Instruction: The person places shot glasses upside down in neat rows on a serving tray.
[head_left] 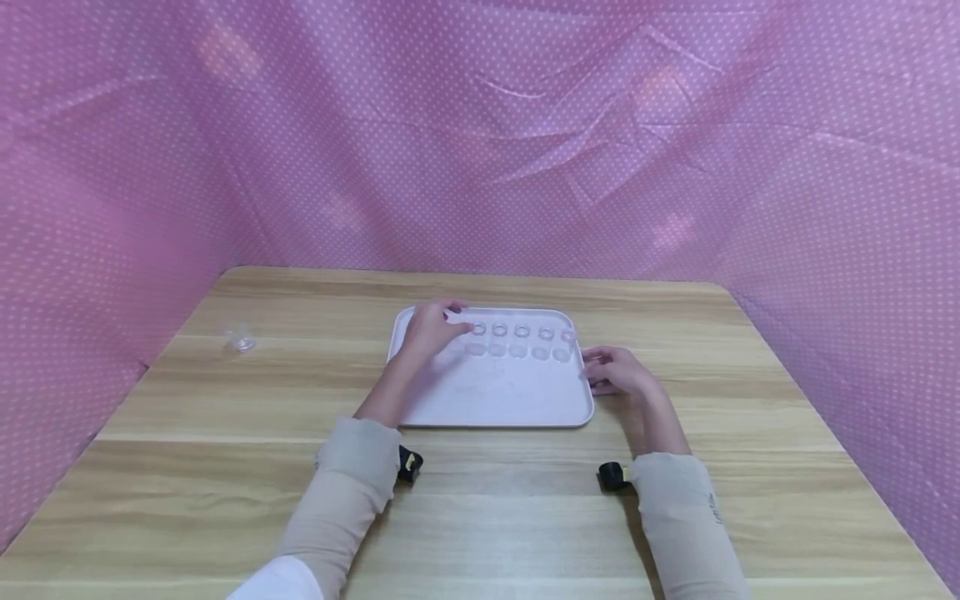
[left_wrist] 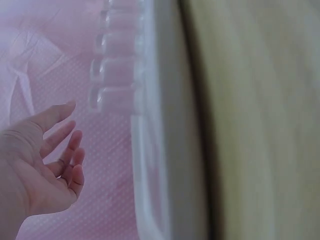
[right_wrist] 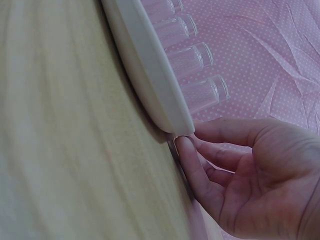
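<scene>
A white tray lies on the table, with a row of several small clear jars upright along its far side. My left hand is over the tray's far left part, thumb tip beside the leftmost jar. In the left wrist view its fingers are loosely bent, with a gap between them and the nearest jar. At the tray's right edge, my right hand pinches the rim between its fingertips. Some of its fingers are hidden behind others.
Far off to the left, a small clear object lies on the wooden table. Pink dotted cloth hangs behind the table and at both sides. A black wrist camera sits at my left cuff, another at my right.
</scene>
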